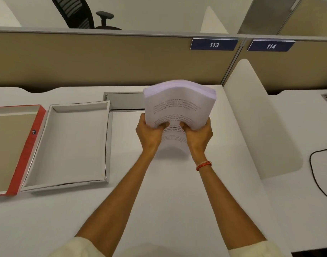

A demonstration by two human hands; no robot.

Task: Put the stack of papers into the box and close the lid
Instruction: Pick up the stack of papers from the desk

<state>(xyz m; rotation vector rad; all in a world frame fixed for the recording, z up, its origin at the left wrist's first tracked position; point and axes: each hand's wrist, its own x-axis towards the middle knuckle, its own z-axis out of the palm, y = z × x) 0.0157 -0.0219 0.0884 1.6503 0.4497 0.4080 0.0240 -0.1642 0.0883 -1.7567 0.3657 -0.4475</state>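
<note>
A thick stack of printed white papers (179,106) is held above the desk, right of centre, bowed upward and slightly blurred. My left hand (149,132) grips its near left edge and my right hand (198,133) grips its near right edge, thumbs on top of the sheets. To the left lies the white box (108,143), open, with nothing inside it. Its lid (32,143), red outside and brown inside, lies upside down at the far left, touching the box.
The white desk (159,210) ends at a tan partition (103,58) behind. A grey cable hatch (124,101) sits behind the box. A white divider panel (261,123) stands to the right, with a black cable (314,173) beyond it.
</note>
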